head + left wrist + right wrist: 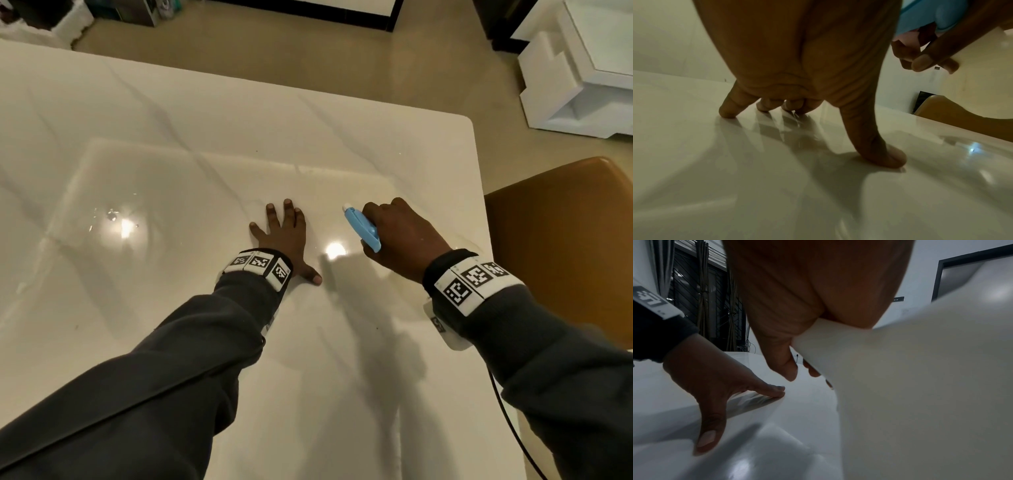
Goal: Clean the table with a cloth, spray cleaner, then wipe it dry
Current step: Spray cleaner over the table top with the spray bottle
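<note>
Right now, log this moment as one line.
phase: spraying | left hand: flat on table | right hand: grips spray bottle | cloth: not in view

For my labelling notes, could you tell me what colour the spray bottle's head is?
Light blue with a white nozzle tip, on the white spray bottle gripped by the right hand; clearest in the head view.

hands: 2 | spray bottle: 1 | table: 1 | chair: 1 | wristbands: 2

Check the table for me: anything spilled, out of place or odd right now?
Small wet droplets sit on the table, left of the flat left hand. The right hand holds the spray bottle. No cloth is in view, which is odd for wiping.
</note>
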